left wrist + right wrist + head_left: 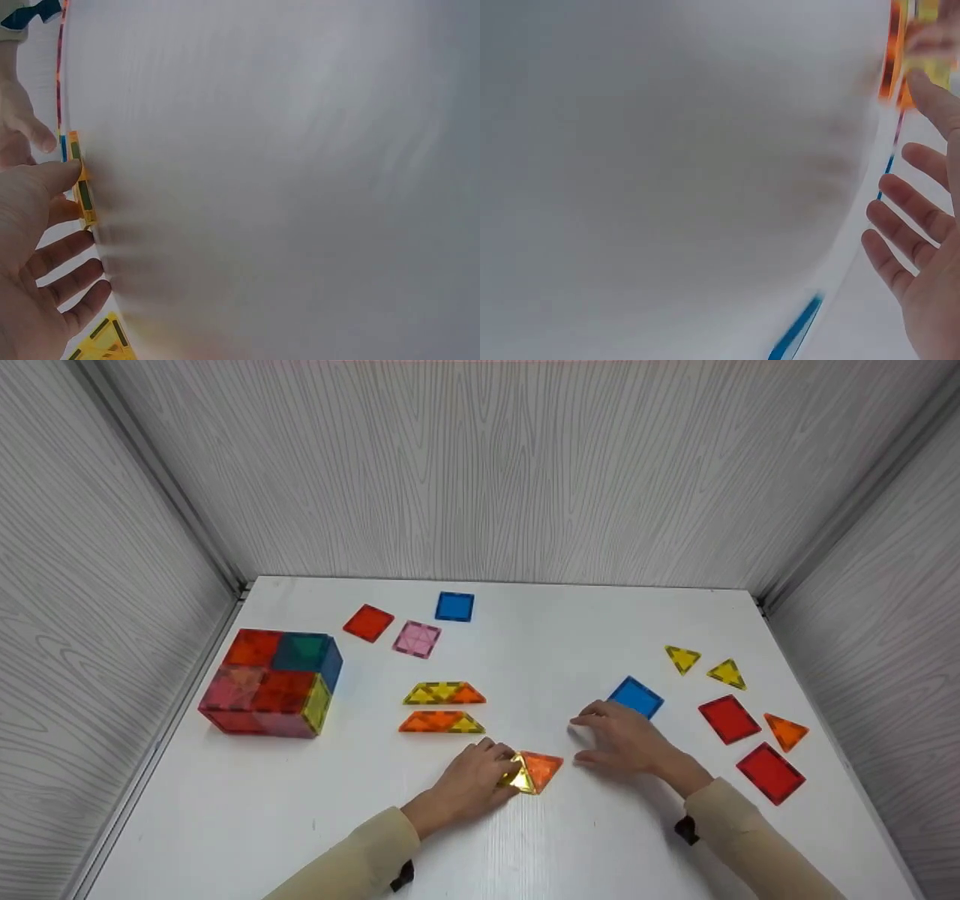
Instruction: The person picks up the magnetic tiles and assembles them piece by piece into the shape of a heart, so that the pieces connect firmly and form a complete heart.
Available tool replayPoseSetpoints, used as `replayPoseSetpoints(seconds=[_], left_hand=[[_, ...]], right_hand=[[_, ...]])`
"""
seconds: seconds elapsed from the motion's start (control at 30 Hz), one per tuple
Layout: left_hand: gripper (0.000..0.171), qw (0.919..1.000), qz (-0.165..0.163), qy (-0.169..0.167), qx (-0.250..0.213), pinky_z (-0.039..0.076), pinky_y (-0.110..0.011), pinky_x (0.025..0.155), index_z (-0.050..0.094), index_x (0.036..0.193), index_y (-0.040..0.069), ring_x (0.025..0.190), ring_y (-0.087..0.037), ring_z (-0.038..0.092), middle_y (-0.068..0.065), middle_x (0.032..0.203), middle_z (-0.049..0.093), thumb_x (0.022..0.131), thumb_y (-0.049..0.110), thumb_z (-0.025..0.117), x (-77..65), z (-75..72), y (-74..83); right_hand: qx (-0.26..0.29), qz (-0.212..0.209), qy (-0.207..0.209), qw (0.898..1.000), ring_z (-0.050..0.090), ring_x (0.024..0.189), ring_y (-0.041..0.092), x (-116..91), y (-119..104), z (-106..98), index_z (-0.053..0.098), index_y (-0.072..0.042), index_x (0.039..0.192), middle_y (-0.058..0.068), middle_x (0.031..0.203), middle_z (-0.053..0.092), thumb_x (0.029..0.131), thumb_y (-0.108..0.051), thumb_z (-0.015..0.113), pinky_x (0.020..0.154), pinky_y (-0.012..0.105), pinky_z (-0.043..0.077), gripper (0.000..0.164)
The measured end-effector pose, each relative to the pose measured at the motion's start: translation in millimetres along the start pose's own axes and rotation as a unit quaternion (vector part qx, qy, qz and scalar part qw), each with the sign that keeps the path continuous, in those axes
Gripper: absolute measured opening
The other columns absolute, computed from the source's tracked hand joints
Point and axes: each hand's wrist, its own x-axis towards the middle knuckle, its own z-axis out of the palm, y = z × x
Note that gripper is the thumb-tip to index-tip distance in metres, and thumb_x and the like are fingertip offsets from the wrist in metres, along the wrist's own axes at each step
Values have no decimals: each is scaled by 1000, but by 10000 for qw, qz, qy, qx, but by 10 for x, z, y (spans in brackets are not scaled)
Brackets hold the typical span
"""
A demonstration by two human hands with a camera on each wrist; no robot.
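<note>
My left hand point(472, 780) pinches a translucent yellow triangle magnetic tile point(520, 780) near the middle front of the table. An orange triangle tile point(543, 769) lies edge to edge with it on the right. In the left wrist view, thumb and index finger are on the tile edge while the other fingers spread out. My right hand point(626, 741) holds nothing, its fingers apart, just in front of a blue square tile point(636, 695) that it partly covers. Farther back lie two strips of joined triangles, an upper strip point(444, 693) and a lower strip point(441, 722), in yellow and orange.
A box-like block of coloured tiles point(262, 690) stands at the left. Behind the strips lie a red square point(368, 623), a pink square point(417, 639) and a blue square point(454, 607). Red squares point(729, 719), yellow triangles point(682, 658) and an orange triangle point(785, 732) lie at the right.
</note>
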Motion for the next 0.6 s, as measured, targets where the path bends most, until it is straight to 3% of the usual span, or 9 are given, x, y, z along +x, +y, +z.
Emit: replayPoseSetpoints(seconds=[0.17,0.33,0.47,0.6], left_hand=[[34,10000,3,33,-32,54,-36,96,74,128,20,117,-22,62,-2,132,71,101,40,71,-10,8,-12],[34,9999,-37,-57,-87,54,-35,95,74,127,21,118,-22,62,-2,133,70,102,42,69,-17,-8,-26],[34,9998,-65,-122,-136,54,-36,96,74,128,21,118,-22,62,-2,133,70,102,42,68,-16,-12,-27],[35,9999,0,-79,-134,54,-36,96,74,128,20,118,-22,62,-2,133,70,102,42,69,-13,1,-21]], right_hand=[[94,806,269,9963,61,126,35,-88,580,-197,67,-18,140,14,139,64,92,-45,80,101,58,58,56],[177,1529,461,9870,55,133,45,-139,1067,-320,63,-9,143,24,145,59,98,-41,74,108,65,51,56],[60,1968,377,9797,48,139,51,-163,1360,-376,58,-4,147,30,152,52,103,-41,67,114,70,42,58],[-181,2225,305,9743,49,133,54,-182,1569,-421,55,0,148,33,152,49,102,-39,67,110,71,45,62]])
